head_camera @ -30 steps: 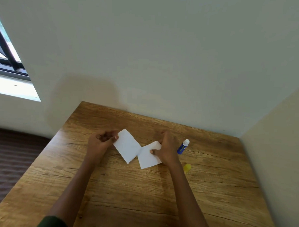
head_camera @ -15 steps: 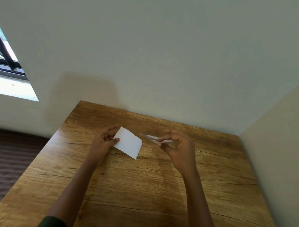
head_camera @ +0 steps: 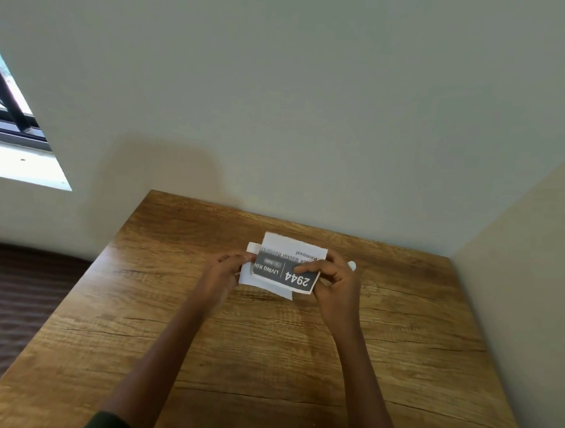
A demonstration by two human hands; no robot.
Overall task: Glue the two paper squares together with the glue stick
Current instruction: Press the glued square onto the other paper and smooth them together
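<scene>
Two paper squares overlap just above the wooden table [head_camera: 268, 358]. The upper printed square [head_camera: 288, 266] shows a grey band with "2944" and upside-down text. My right hand [head_camera: 335, 281] pinches its right edge. Beneath it lies the plain white square [head_camera: 247, 275], sticking out at the left and bottom, with my left hand [head_camera: 227, 269] gripping its left edge. Only the white tip of the glue stick [head_camera: 352, 265] shows behind my right hand; the rest is hidden.
The table stands in a corner, with a pale wall [head_camera: 311, 118] behind and another wall [head_camera: 530, 289] at the right. A window [head_camera: 13, 131] is at the far left. Dark floor [head_camera: 18, 299] lies beyond the table's left edge.
My right hand lifted its square, flipped it so the printed side faces up, and brought it left onto the white square in my left hand. The glue stick got hidden behind my right hand.
</scene>
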